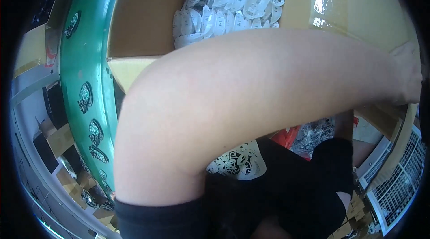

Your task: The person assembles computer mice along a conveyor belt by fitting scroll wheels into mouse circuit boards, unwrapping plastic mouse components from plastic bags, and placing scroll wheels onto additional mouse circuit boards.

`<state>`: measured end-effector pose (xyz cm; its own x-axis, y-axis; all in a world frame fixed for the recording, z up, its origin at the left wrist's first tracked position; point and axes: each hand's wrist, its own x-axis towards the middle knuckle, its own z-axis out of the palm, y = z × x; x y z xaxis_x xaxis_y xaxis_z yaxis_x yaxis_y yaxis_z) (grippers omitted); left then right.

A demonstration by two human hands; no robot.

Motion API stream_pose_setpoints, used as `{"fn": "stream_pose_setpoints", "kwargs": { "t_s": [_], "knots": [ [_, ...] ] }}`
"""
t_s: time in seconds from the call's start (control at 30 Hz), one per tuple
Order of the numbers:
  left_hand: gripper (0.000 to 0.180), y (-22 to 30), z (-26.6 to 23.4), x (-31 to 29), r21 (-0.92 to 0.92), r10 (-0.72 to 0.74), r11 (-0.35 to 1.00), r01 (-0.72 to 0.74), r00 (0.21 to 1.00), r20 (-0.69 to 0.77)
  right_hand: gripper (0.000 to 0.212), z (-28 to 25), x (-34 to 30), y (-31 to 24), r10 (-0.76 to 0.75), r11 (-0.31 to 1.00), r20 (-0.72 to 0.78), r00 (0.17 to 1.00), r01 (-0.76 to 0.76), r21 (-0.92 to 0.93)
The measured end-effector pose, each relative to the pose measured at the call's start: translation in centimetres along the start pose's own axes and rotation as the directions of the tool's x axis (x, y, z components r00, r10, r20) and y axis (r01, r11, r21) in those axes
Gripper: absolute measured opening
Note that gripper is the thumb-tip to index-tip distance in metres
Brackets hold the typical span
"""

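My left forearm crosses the whole view from the lower left to the right edge. At its end my left hand (408,74) is beside the outer part of an open cardboard box (148,15); its fingers are cut off by the rim, so I cannot tell what they grip. Many small translucent white plastic pieces (224,3) with dark print lie in the box, partly behind my arm. Only the black right sleeve (332,158) and a bit of arm above it show; my right hand is hidden.
A green surface (74,66) runs along the left, carrying several dark glittering oval pieces (85,97). A red container (286,137) with clear plastic bags (316,136) sits below my forearm. White mesh racks (398,185) stand lower right; more cardboard boxes (60,138) lie far left.
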<state>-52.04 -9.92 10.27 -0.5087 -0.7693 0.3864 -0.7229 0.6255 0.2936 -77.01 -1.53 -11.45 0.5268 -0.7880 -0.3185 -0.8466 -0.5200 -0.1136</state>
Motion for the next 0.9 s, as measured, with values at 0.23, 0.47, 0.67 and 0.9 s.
{"fn": "stream_pose_setpoints", "kwargs": {
  "t_s": [0.23, 0.47, 0.67, 0.9],
  "knots": [
    [0.014, 0.2, 3.6, -0.2, 0.138, 0.010, 0.990, -0.002, 0.998, -0.060, 0.028, -4.4, 2.4, -2.8, -0.045, 0.998, -0.029, 0.999, 0.044, -0.041],
    [0.010, 0.5, 6.6, -1.6, 0.261, 0.108, 0.965, -0.035, 0.957, -0.271, 0.026, -13.0, -2.1, -7.5, -0.409, 0.657, 0.313, 0.857, 0.038, 0.753],
    [0.033, 2.2, 6.6, -2.7, 0.099, 0.139, 0.990, -0.104, 0.863, -0.486, 0.025, -14.6, -1.1, -9.5, -0.878, 0.300, 0.071, 0.474, 0.429, 0.852],
    [0.042, 4.4, -16.2, -24.1, 0.039, -0.287, 0.934, 0.355, 0.811, -0.511, 0.024, -18.8, -0.5, -19.5, -0.967, 0.208, 0.149, 0.206, 0.302, 0.931]
  ]
}}
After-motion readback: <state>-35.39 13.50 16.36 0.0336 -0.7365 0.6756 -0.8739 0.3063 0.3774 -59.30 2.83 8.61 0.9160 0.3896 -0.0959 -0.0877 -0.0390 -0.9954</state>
